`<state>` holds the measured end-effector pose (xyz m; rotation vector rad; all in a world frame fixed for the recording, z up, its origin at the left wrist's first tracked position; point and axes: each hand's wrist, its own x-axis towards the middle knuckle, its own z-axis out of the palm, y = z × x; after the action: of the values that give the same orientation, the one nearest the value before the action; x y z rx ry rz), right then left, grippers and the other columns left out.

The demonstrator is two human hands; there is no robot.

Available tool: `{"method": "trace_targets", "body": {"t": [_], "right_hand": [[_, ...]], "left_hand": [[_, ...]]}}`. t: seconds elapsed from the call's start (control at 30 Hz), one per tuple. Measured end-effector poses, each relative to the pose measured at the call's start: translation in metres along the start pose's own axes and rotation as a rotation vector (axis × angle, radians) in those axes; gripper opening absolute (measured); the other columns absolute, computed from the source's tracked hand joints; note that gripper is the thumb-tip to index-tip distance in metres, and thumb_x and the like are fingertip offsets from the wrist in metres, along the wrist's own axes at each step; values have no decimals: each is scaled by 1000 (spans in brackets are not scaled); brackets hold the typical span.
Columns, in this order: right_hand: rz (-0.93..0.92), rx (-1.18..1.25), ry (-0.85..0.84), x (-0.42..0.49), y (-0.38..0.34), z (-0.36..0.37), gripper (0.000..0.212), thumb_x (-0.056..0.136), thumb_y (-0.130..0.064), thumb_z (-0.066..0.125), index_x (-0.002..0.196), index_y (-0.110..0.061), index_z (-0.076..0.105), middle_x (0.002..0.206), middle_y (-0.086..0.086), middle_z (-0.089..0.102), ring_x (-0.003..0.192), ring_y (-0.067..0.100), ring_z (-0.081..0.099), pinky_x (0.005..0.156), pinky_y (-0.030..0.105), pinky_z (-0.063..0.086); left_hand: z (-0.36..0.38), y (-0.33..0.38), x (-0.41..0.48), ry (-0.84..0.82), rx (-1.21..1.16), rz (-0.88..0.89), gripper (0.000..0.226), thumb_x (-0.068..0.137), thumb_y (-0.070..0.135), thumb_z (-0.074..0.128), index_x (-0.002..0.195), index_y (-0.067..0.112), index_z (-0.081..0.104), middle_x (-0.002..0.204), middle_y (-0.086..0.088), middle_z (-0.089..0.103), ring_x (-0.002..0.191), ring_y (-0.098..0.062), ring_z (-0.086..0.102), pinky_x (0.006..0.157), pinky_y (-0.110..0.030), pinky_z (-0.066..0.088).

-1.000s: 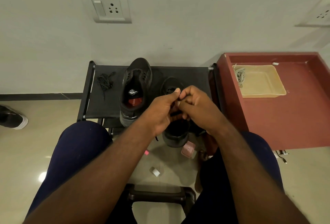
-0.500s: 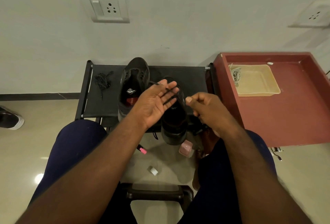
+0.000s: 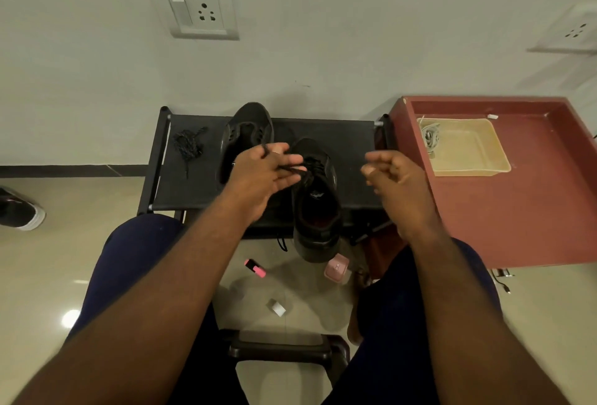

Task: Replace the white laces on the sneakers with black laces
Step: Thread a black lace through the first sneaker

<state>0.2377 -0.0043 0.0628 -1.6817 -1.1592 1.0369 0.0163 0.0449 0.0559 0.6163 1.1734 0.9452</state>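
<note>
Black rack (image 3: pixel 355 152): two sneakers (image 3: pixel 318 211), loose black lace (image 3: pixel 188 146).

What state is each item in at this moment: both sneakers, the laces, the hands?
Near sneaker, on the rack, heel overhanging, black lace partly threaded.
Far sneaker, on rack, no lace visible.
Spare black lace, bunched loose on rack.
White laces, piled in the tray.
Left hand, fingers spread, lace draped across them.
Right hand, fingers curled; contents unclear.

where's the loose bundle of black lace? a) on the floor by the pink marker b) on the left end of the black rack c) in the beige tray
b, the loose black lace lies at the left end of the black rack, near its side rail.
</note>
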Motion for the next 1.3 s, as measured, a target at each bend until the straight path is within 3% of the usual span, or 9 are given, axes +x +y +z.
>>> {"method": "trace_targets", "body": {"t": [0.13, 0.2, 0.3, 0.53, 0.7, 0.83, 0.97, 1.07, 1.3], "right_hand": [[-162, -187, -319, -11, -14, 34, 59, 91, -23, 73, 144, -27, 48, 134, -15, 59, 119, -9, 54, 97, 8, 43], [-161, -223, -394, -12, -13, 45, 47, 94, -22, 70, 138, -21, 55, 118, -11, 68, 104, -5, 63, 88, 13, 49], [-184, -319, -315, -7, -12, 36, 18, 102, -22, 57, 100, -13, 72, 66, -4, 65, 59, 2, 58, 63, 17, 45], [-50, -249, -136, 3, 2, -12, 29, 105, -31, 51, 87, -19, 69, 54, -10, 52, 55, 6, 49, 60, 26, 45], [80, 478, 70, 6, -1, 4, 29, 106, -6, 43, 115, -22, 64, 85, -1, 66, 56, 8, 49, 52, 24, 44], [350, 867, 310, 9, 5, 8, 25, 105, -8, 47, 127, -14, 56, 110, 7, 73, 61, 7, 66, 56, 19, 52], [467, 528, 225, 11, 19, 22, 20, 104, -27, 54, 97, -12, 63, 73, 0, 67, 40, 3, 46, 37, 16, 33], [372, 229, 96, 8, 24, 42, 23, 104, -27, 54, 90, -11, 63, 60, -1, 56, 38, 5, 38, 38, 19, 29], [132, -247, -32, 4, 47, 67, 18, 98, -24, 63, 88, -14, 72, 77, -3, 68, 70, 7, 63, 67, 26, 49]], "left_hand": [[24, -3, -21, -209, 214, 113, 23, 103, 15, 50, 117, 0, 61, 92, -15, 72, 81, -24, 72, 69, -28, 60], [28, -3, -22, -141, 158, 144, 22, 104, 14, 47, 114, -1, 60, 90, -17, 71, 81, -26, 72, 68, -28, 60], [19, -4, -12, 2, -5, 135, 22, 106, 17, 42, 114, 2, 57, 91, -13, 72, 80, -21, 74, 69, -28, 60], [-4, 3, 8, 177, -22, 95, 28, 107, 18, 40, 122, -2, 54, 99, -17, 70, 83, -22, 74, 74, -28, 60], [6, 23, 16, -228, 315, 184, 50, 101, 20, 53, 147, 8, 38, 134, 3, 51, 119, -14, 58, 101, -36, 51], [18, 33, 7, -298, 851, 229, 42, 97, 34, 60, 134, 13, 58, 124, 0, 67, 106, -8, 65, 99, -39, 53], [21, -11, 1, -23, 1020, 240, 18, 93, 37, 64, 91, 20, 64, 94, -1, 68, 90, -20, 66, 88, -38, 55], [14, -51, 9, -9, 1388, 202, 39, 89, 36, 67, 118, 11, 60, 115, -13, 60, 108, -33, 60, 93, -43, 50], [-6, -82, -4, 4, 1445, 274, 57, 94, 13, 51, 150, 19, 40, 126, -13, 50, 111, -34, 56, 98, -42, 46]]}}
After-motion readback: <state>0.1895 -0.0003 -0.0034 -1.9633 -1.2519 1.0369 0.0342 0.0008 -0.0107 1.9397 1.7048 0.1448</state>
